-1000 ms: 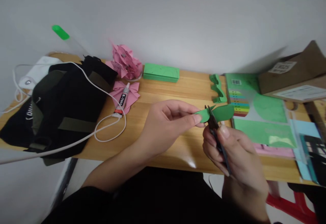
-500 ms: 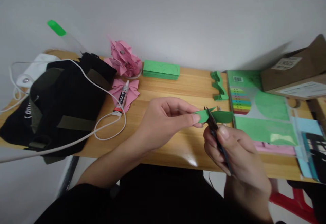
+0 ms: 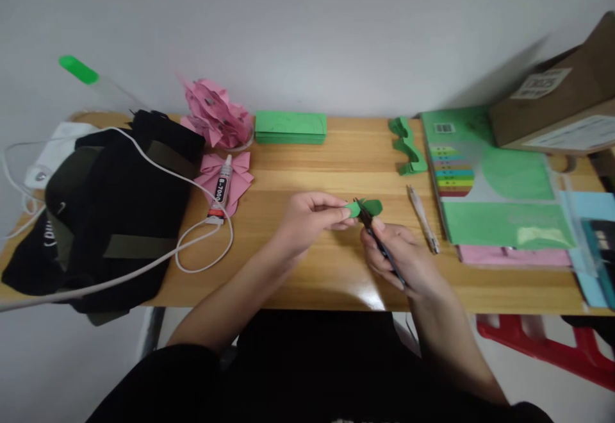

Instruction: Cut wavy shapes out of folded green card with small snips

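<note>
My left hand (image 3: 307, 221) pinches a small green paper piece (image 3: 372, 206) just above the wooden table (image 3: 312, 269). My right hand (image 3: 396, 259) grips small black scissors (image 3: 377, 240), and their blades sit on the green piece. A pen (image 3: 423, 218) lies on the table to the right of my hands. A glue tube (image 3: 220, 191) rests on a pink folded paper shape (image 3: 225, 178) to the left.
A black bag (image 3: 110, 208) with a white cable (image 3: 192, 250) fills the left end. A pink paper flower (image 3: 216, 115), a green paper stack (image 3: 289, 127), cut green shapes (image 3: 406, 147), a coloured paper pack (image 3: 490, 186) and a cardboard box (image 3: 557, 102) lie behind and right.
The view pulled back, so my hands look smaller and lower over the table. The pen is now visible to the right. Both hands keep their hold on paper and scissors.
</note>
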Tool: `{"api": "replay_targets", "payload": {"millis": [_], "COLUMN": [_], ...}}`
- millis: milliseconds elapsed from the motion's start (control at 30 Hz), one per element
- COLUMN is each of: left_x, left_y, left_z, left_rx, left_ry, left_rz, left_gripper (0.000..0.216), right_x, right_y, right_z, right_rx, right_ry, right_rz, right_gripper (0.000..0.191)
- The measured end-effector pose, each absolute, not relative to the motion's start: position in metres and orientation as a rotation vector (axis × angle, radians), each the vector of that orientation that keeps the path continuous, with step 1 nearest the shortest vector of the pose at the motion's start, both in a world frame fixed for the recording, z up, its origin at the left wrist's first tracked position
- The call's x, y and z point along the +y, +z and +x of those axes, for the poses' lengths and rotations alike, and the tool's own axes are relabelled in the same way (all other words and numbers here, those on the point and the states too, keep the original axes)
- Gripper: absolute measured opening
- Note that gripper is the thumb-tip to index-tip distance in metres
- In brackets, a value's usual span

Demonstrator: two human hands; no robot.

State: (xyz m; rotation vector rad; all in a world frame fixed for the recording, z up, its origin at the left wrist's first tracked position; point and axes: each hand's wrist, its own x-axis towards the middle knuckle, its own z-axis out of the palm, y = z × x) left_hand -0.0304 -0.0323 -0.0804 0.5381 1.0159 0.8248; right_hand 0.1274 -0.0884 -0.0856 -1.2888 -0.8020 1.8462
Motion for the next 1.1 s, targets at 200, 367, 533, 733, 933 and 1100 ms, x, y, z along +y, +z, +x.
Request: {"api": "replay_targets", "payload": {"millis": [200, 367, 533, 733, 933, 1100], "left_x": [-0.024, -0.021, -0.022, -0.032, -0.047, -0.059], "left_y": [-0.103, -0.112, -0.114, -0.111, -0.11, -0.115], "left_z": [-0.02, -0.014, -0.014, -0.018, -0.019, -0.02], "left_rx": [1.069, 1.071, 1.08, 1.061, 1.009, 1.026], "left_ry": [0.737, 0.743, 0.755, 0.784, 0.683, 0.617], "left_rz": [0.499, 0.509, 0.52, 0.546, 0.773, 0.966], "left_gripper": [0.013, 0.013, 0.015, 0.022, 0.018, 0.007], "right_x": [-0.084, -0.086, -0.092, -0.094, -0.097, -0.103], "right_y": [-0.106, -0.116, -0.12, -0.114, -0.113, -0.111], "right_z": [0.133, 0.142, 0.146, 0.144, 0.138, 0.142], "right_rx": [-0.729, -0.72, -0.712, -0.757, -0.826, -0.954], "right_ry": [1.864, 1.895, 1.851, 1.595, 1.414, 1.353], "right_rz": [-1.288, -1.279, -1.284, -1.361, -1.446, -1.506], "right_gripper": [0.049, 0.049, 0.052, 0.053, 0.036, 0.027]}}
